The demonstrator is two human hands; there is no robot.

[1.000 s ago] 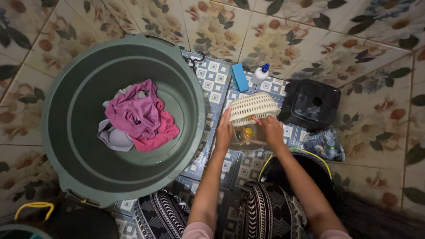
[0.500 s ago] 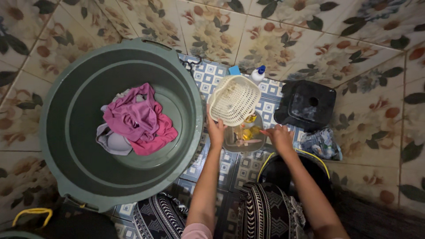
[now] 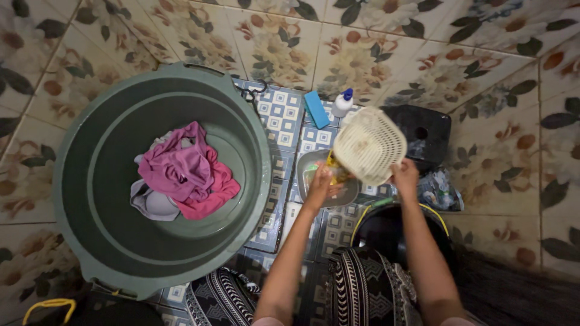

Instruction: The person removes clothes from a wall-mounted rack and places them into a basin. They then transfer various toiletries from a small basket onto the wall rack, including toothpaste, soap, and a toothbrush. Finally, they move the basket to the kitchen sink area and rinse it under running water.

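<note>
My right hand (image 3: 405, 176) holds a cream lattice basket (image 3: 370, 145) tilted up over the floor, its inside facing me. My left hand (image 3: 320, 183) reaches into a grey tray (image 3: 308, 163) below it, fingers on yellow items (image 3: 335, 175) lying there. A large green tub (image 3: 78, 181) stands to the left with pink clothes (image 3: 184, 169) and a pale garment (image 3: 151, 202) in shallow water.
A blue sponge block (image 3: 315, 109) and a white bottle with a blue cap (image 3: 342, 102) lie by the floral tiled wall. A black square stool (image 3: 423, 134) stands right of the basket. A black bucket with a yellow handle (image 3: 386, 226) sits by my knees.
The basket went from my left hand to my right and swung to the right side. My left hand dropped into the grey tray.
</note>
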